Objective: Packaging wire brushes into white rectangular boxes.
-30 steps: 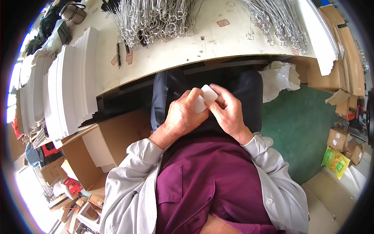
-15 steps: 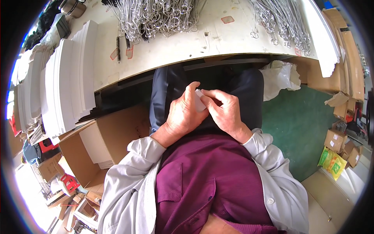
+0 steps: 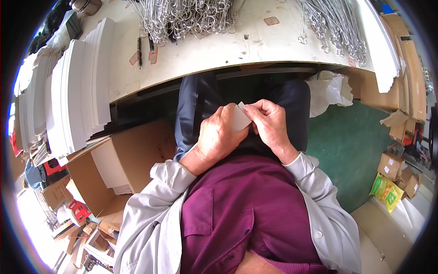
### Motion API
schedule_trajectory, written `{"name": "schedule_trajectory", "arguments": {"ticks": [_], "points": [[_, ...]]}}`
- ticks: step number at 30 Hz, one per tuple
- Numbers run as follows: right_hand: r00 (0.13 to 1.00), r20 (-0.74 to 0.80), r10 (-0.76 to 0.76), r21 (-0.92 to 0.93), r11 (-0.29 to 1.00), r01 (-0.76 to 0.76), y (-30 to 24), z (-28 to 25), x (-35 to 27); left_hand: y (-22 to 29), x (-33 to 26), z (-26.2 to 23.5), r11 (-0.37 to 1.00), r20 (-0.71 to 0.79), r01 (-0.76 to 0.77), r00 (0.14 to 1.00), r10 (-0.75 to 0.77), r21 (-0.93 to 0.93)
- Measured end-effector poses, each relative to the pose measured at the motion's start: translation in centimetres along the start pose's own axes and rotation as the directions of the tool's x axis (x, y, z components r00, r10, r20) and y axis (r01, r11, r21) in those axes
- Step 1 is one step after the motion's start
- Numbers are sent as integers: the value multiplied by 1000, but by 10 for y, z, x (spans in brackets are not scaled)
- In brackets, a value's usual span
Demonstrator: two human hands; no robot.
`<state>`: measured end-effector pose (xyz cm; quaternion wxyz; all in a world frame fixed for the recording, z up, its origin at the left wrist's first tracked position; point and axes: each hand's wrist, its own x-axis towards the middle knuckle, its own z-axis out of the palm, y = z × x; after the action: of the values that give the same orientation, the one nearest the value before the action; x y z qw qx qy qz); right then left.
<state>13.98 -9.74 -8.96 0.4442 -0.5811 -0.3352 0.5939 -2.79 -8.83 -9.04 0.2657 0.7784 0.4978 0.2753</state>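
Above my lap, in front of the bench edge, my left hand (image 3: 216, 134) is closed around a white piece of card (image 3: 241, 119) with a pointed upper corner. Its lower part is hidden by my fingers, so its full shape cannot be made out. My right hand (image 3: 270, 122) pinches the card's upper right edge between thumb and fingers. Both hands are close together, with the card between them.
On the white bench (image 3: 196, 57) lie piles of wire-handled brushes with looped ends (image 3: 191, 20) and more looped wires (image 3: 335, 29). Stacked white card strips (image 3: 75, 98) stand at left, above an open cardboard box (image 3: 141, 155). A crumpled plastic sheet (image 3: 329, 91) hangs at right.
My right hand has shifted slightly right, and more of the card's face and its pointed corner shows between my hands. The left hand's fingers have curled lower.
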Motion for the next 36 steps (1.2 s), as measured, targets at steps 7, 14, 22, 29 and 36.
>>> {"name": "schedule_trajectory", "arguments": {"ticks": [7,14,22,29,36], "points": [[929,-6,-369,-329,878,347,6,9,-5,-2,0,1,1000,-26,18,999,-18,-10],[879,150,-453,-404,783,473,9,8,-8,-10,0,-1,993,-4,87,996,-87,-84],[864,244,-441,-395,768,504,9,8,-13,-13,-3,-1,987,52,113,993,-108,-115],[890,238,-389,-385,804,454,7,13,-17,-16,-2,-1,982,38,118,993,-114,-148],[867,179,-465,-332,801,498,14,20,-12,-15,0,2,995,-50,54,997,-58,-84]]}}
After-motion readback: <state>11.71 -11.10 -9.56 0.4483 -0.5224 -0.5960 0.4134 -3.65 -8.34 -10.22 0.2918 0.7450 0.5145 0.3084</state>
